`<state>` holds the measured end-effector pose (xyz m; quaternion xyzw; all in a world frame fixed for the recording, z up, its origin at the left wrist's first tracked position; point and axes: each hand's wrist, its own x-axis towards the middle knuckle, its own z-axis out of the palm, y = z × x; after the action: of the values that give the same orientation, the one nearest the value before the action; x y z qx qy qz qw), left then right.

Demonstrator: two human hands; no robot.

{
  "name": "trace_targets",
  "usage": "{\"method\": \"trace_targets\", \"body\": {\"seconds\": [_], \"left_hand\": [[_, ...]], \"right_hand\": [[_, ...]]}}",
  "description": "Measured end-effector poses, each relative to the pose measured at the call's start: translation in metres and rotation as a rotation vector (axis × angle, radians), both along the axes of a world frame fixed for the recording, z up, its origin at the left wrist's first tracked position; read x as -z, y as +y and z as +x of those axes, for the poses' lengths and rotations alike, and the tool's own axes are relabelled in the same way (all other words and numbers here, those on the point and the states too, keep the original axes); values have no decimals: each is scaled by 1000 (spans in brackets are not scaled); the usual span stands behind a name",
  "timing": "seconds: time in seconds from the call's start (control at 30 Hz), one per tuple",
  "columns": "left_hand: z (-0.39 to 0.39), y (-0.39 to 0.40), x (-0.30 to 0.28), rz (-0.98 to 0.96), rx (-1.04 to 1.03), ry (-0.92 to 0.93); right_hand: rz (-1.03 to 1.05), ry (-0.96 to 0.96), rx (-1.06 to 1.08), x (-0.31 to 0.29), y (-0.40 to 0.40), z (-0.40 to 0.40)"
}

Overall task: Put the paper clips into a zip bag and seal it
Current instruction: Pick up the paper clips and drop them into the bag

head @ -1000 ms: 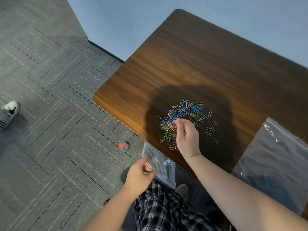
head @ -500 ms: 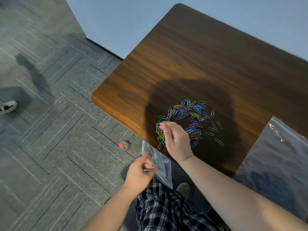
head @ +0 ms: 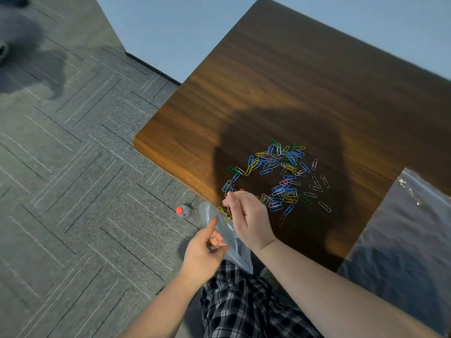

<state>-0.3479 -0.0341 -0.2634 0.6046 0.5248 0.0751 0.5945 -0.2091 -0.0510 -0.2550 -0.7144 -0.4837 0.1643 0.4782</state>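
Observation:
Coloured paper clips [head: 280,174] lie scattered on the dark wooden table [head: 292,81] near its front left edge. My right hand [head: 249,218] rests at that edge with fingers curled over a small bunch of clips, right above the mouth of a clear zip bag [head: 229,237]. The bag hangs just below the table edge. My left hand [head: 205,252] pinches its upper rim, index finger raised.
A small bottle with a red cap [head: 183,211] stands on the grey carpet [head: 73,191] beside the table. Clear plastic sheeting [head: 402,240] covers something at the right. My checked trousers [head: 244,303] are below the bag.
My right hand has dragged a bunch of clips from the pile to the table's front left edge, over the bag mouth. The left hand has kept hold of the bag.

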Motion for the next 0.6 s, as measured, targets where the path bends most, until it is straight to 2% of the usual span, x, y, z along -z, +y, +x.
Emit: {"method": "trace_targets", "body": {"seconds": [0.4, 0.6], "left_hand": [[8, 3, -14, 25, 17, -9], [10, 2, -18, -62, -21, -55]], "right_hand": [[-10, 66, -31, -2, -2, -11], [22, 183, 217, -19, -12, 35]]}}
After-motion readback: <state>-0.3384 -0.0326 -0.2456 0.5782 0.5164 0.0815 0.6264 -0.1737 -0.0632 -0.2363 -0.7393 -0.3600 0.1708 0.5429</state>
